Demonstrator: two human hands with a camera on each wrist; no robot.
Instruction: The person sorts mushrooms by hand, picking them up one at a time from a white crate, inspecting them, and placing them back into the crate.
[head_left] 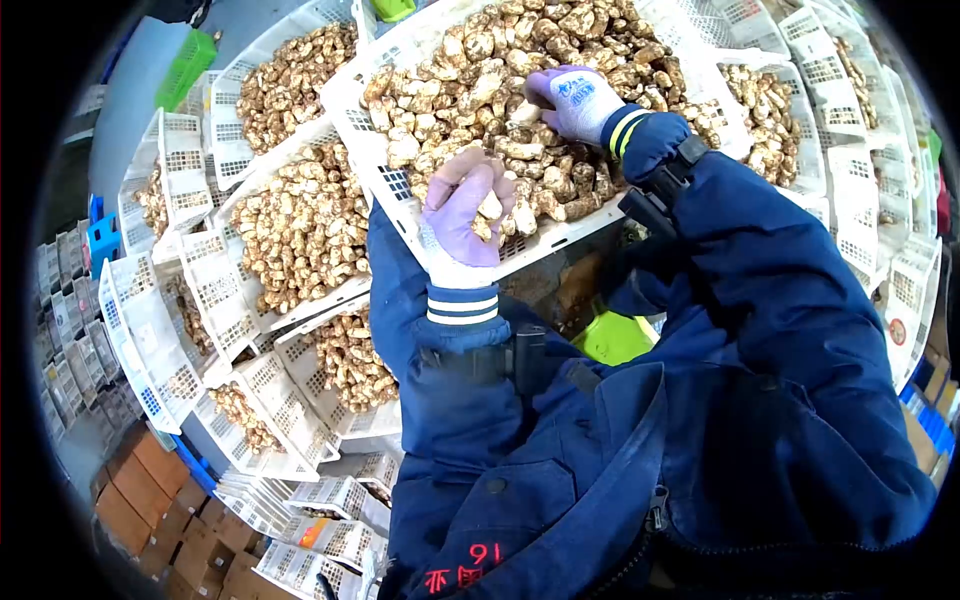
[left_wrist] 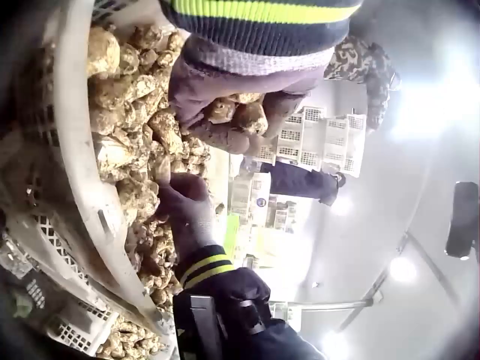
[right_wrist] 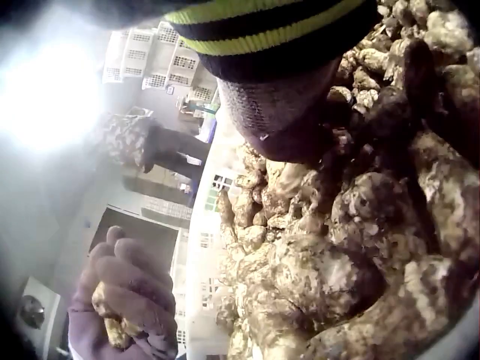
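Observation:
A white plastic crate (head_left: 345, 115) is heaped with knobbly brown-and-cream pieces (head_left: 560, 40), soil-stained and like mushrooms or tubers. Both hands wear purple-and-white gloves. The left hand (head_left: 462, 225) is turned up over the crate's near edge, its fingers curled round a few small pieces (left_wrist: 251, 118), which show between thumb and fingers in the left wrist view. Over the heap, the right hand (head_left: 580, 105) reaches down with thumb and fingers at a pale piece (head_left: 524, 114), pinching it. In the right wrist view that hand's dark fingers (right_wrist: 416, 82) lie among the pieces, fingertips partly hidden.
More white crates of similar pieces (head_left: 300, 220) surround the work, on the left and right (head_left: 760, 115). A lime-green object (head_left: 612, 338) lies below the crate. Cardboard boxes (head_left: 150, 480) stand at lower left. Another person in a camouflage top (left_wrist: 364, 64) is farther off.

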